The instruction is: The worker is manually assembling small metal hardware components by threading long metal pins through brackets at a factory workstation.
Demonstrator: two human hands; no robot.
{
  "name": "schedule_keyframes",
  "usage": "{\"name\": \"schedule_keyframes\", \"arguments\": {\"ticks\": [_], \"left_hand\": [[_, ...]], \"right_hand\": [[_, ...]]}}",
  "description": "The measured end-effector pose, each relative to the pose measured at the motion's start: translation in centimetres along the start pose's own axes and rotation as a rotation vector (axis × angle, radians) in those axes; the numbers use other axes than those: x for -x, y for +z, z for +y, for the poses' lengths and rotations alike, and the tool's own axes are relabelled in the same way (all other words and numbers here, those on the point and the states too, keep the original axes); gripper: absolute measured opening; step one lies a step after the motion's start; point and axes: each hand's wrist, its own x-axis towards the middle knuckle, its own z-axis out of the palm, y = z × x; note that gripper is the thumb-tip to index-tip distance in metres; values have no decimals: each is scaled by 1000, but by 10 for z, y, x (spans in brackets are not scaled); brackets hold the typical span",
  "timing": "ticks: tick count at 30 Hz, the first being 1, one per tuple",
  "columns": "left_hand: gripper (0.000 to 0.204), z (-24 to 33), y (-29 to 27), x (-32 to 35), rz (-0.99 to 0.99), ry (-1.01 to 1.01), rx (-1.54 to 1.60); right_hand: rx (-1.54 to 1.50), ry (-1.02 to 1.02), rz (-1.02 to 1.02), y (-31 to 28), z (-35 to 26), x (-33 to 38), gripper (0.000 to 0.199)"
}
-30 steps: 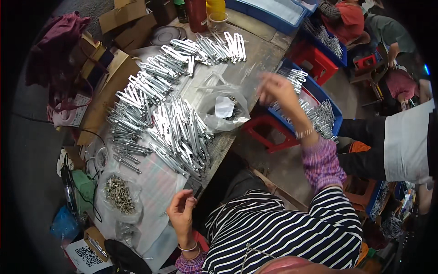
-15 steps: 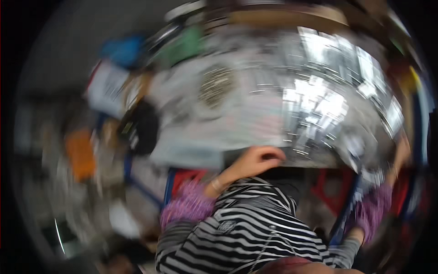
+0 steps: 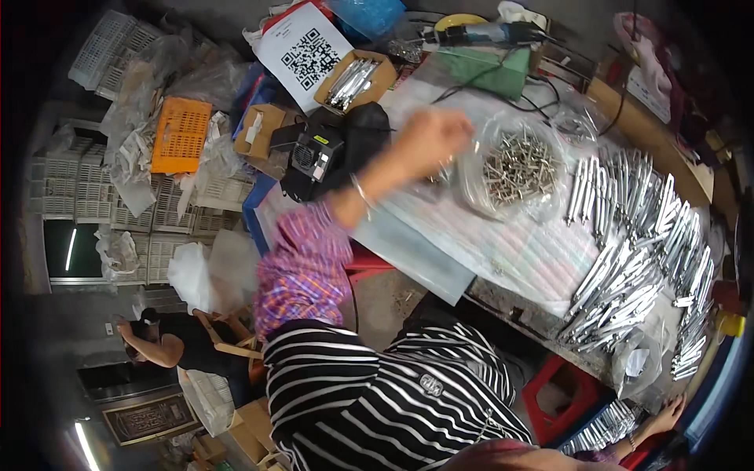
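Note:
My left hand [image 3: 440,135] is blurred above the far left of the table, beside a clear plastic-lined tub [image 3: 485,206] of small screw-like metal pieces [image 3: 522,166]. Its fingers are smeared, so what they hold, if anything, does not show. Low at the right edge, my right hand [image 3: 664,416] has its fingers stretched out and apart, near a container of silver metal strips [image 3: 603,428] beside the table. Rows of similar slim metal strips [image 3: 616,294] lie heaped across the table's right side, with a clear plastic bag [image 3: 638,363] at their near end.
At the table's left stand a black device [image 3: 314,161] and a cardboard box of metal parts [image 3: 357,82]. A power tool [image 3: 487,33] lies behind a green box [image 3: 483,72]. Stacked crates with an orange basket [image 3: 181,135] fill the left. A person [image 3: 184,345] is farther off; a red stool [image 3: 558,400] stands below.
The view has swung left, bringing the crates and the other person into sight. My left hand has moved from the table's near edge up to beside the tub.

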Motion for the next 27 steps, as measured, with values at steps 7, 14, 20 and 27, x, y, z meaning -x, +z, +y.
{"name": "schedule_keyframes", "arguments": {"ticks": [7, 14, 20, 27], "left_hand": [[35, -153, -136, -139, -56, -201, -784], [62, -207, -160, -133, -341, -576, -337], [47, -165, -136, -138, -304, -452, -621], [43, -171, -142, -131, -266, -486, -435]], "right_hand": [[17, -81, 44, 17, -106, 116, 33], [-90, -134, -62, 65, -182, 183, 30], [-205, -160, -233, 105, -223, 222, 28], [-145, -179, -332, 113, -228, 260, 24]]}}
